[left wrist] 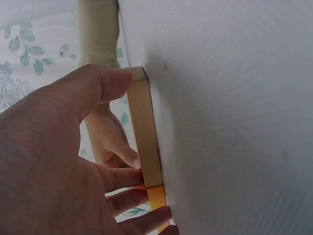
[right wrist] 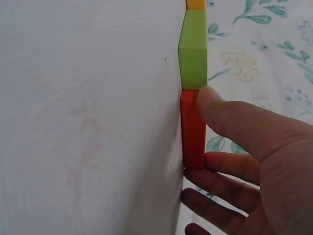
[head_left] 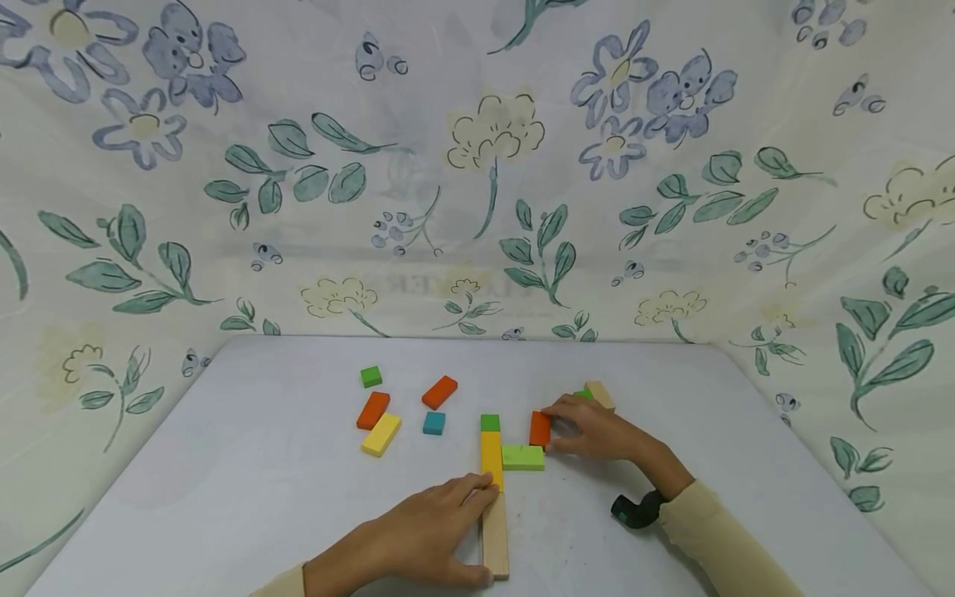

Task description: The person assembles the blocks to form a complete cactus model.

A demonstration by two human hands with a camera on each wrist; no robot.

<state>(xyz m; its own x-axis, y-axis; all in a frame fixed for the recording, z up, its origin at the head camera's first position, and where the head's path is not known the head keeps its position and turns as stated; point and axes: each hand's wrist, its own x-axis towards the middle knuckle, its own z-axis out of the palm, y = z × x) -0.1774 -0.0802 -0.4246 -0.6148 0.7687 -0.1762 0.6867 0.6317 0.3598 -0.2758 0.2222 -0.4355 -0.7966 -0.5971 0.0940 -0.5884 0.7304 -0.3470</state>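
A plain wooden block [head_left: 496, 543], an orange-yellow block [head_left: 491, 454] and a green block [head_left: 490, 423] lie end to end in a row. From the row's right side juts a light green block [head_left: 523, 458]. My left hand [head_left: 433, 531] rests along the row, thumb at the plain block's near end, fingertips around its joint with the yellow one. A red block [head_left: 539, 429] stands at the light green block's outer end, appearing to touch it in the right wrist view. My right hand [head_left: 600, 431] pinches this red block between thumb [right wrist: 217, 105] and fingers.
Left of the row lie two red blocks [head_left: 373, 410], a yellow block [head_left: 382, 435], a blue block [head_left: 434, 424] and a green block [head_left: 370, 376]. Behind my right hand are a beige block [head_left: 600, 395] and a partly hidden green one [head_left: 584, 395]. A floral cloth [head_left: 477, 207] surrounds the white table [head_left: 246, 464].
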